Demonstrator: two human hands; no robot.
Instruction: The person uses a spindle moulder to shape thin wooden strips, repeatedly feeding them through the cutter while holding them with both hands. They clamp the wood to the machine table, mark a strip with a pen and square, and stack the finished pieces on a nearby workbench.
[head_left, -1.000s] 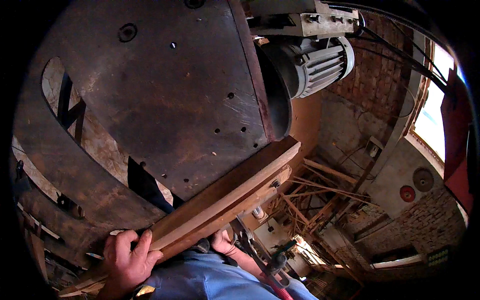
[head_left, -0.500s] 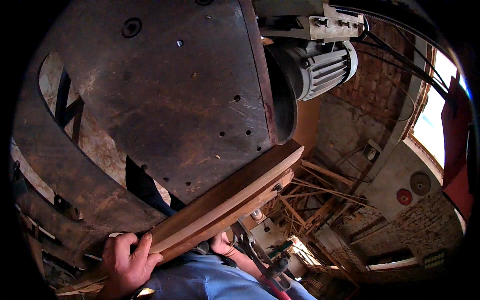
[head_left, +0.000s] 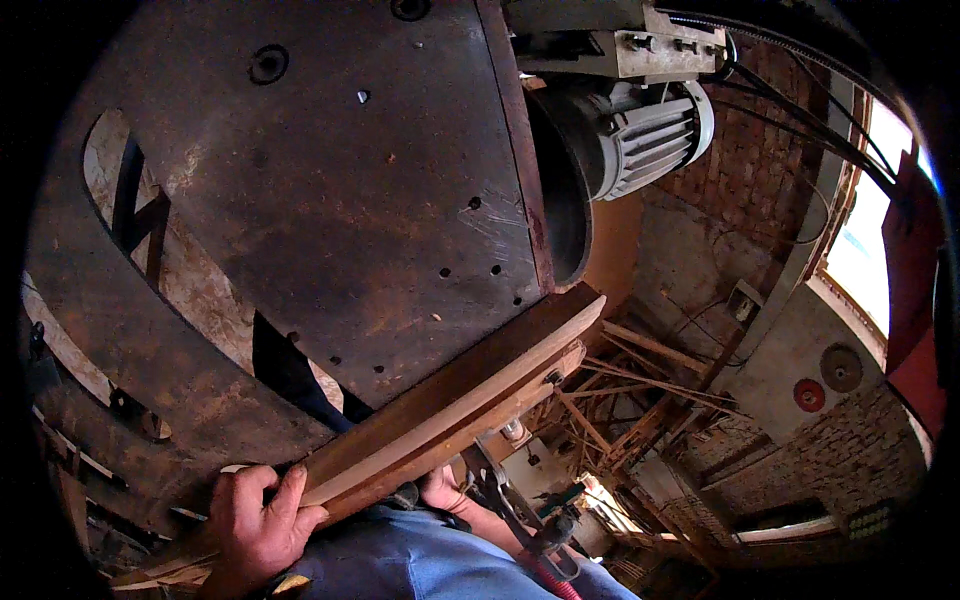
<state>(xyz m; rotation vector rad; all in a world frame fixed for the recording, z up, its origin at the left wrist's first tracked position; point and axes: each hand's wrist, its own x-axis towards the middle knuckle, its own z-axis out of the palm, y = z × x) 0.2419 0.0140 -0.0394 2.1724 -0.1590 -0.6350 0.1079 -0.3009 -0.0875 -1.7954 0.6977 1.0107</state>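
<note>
A long brown wooden board [head_left: 450, 408] with a stepped edge lies slantwise along the near edge of a dark metal machine table [head_left: 330, 200]. At its lower left end, my left hand [head_left: 262, 525] is closed on the wood, fingers bent and thumb against the end. Below the board's middle, my right hand [head_left: 438, 487] shows only in part, beside a metal toggle clamp [head_left: 500, 490]. Its fingers are mostly hidden under the wood, so what they touch does not show. A bolt head [head_left: 556, 377] sits on the board's near side.
A grey finned electric motor [head_left: 655, 145] stands beyond the table's right edge. Long curved slots [head_left: 200, 265] and small holes pierce the tabletop. Timber [head_left: 650, 350] is stacked at the right, before a brick wall [head_left: 830, 450] with two round discs [head_left: 842, 367] hanging on it.
The view shifts very slightly. Both hands and the wooden board stay practically where they were.
</note>
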